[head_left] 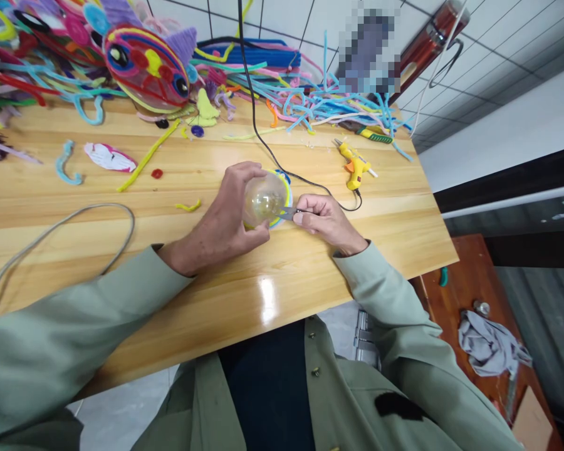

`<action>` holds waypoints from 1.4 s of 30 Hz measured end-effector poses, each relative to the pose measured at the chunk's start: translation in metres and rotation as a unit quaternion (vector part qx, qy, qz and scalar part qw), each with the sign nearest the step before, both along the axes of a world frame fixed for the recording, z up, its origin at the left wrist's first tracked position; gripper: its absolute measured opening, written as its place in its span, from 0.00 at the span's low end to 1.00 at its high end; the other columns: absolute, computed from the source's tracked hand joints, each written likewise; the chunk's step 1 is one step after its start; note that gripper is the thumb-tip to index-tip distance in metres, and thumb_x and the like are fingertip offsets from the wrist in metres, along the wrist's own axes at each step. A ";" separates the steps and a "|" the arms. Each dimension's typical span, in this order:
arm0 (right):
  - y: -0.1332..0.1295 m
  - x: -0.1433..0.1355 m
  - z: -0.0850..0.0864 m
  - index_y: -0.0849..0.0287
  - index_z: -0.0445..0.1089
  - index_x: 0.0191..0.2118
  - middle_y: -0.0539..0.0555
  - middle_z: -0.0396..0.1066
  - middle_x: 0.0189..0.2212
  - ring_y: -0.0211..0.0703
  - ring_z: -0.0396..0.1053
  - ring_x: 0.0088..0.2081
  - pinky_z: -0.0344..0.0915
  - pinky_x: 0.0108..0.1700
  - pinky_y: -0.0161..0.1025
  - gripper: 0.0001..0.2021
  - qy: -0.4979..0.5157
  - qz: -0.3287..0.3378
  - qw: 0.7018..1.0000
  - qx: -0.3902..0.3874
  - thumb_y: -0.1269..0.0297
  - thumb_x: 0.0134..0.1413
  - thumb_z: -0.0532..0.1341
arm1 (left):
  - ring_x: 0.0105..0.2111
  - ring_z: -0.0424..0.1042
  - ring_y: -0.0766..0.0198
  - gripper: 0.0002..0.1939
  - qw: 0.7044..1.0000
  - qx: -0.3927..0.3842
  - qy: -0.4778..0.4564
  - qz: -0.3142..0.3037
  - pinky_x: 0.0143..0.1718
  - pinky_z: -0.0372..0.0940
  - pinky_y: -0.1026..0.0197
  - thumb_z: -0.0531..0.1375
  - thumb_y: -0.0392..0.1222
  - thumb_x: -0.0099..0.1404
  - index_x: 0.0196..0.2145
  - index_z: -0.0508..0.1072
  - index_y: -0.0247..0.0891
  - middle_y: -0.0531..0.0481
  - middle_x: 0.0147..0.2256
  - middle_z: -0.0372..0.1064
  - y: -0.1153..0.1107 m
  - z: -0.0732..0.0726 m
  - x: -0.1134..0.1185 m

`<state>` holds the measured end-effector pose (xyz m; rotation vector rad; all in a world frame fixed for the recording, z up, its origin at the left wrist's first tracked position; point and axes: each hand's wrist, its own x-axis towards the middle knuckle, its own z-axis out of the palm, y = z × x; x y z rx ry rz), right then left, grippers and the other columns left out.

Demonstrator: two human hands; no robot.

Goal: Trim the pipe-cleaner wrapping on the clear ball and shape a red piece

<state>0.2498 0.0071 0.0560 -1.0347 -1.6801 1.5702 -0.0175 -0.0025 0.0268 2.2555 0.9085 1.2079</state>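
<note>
My left hand is wrapped round a clear plastic ball, with thumb and fingers on its left side. A yellow and blue rim runs along the ball's right side. My right hand is closed on a small grey blade-like tool, whose exact kind I cannot make out. Its tip meets the ball's right edge, at the rim. Both hands are just above the wooden table. Right of them lies a yellow glue gun.
Colourful pipe cleaners are heaped along the back, beside a decorated fish-like figure. A black cord passes behind the ball. At left lies a grey cable. Pliers and a red flask are at the back right.
</note>
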 end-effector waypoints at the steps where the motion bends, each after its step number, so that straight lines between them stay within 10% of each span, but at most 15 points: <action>1: 0.000 0.000 0.000 0.55 0.67 0.28 0.40 0.59 0.18 0.31 0.48 0.21 0.44 0.26 0.35 0.21 -0.001 -0.001 1.000 0.001 0.50 0.63 0.74 | 0.75 0.65 0.38 0.39 1.000 0.000 -0.009 -0.005 0.79 0.64 0.29 0.68 0.47 0.73 0.75 0.58 0.54 0.39 0.70 0.64 0.001 0.000 -0.001; 10: -0.006 -0.006 0.002 0.56 0.69 0.28 0.41 0.58 0.20 0.32 0.49 0.23 0.47 0.28 0.36 0.20 -0.017 -0.042 0.999 0.030 0.51 0.61 0.75 | 0.75 0.65 0.35 0.49 0.999 -0.022 0.010 0.033 0.78 0.64 0.29 0.79 0.63 0.66 0.75 0.63 0.50 0.37 0.71 0.66 0.007 -0.014 0.010; 42: -0.010 -0.004 -0.012 0.54 0.68 0.29 0.41 0.57 0.21 0.33 0.45 0.24 0.47 0.28 0.37 0.27 -0.007 -0.085 0.996 -0.011 0.39 0.55 0.79 | 0.71 0.72 0.41 0.39 0.998 -0.046 -0.024 0.041 0.75 0.68 0.33 0.77 0.56 0.69 0.70 0.68 0.48 0.38 0.70 0.72 0.014 -0.020 0.010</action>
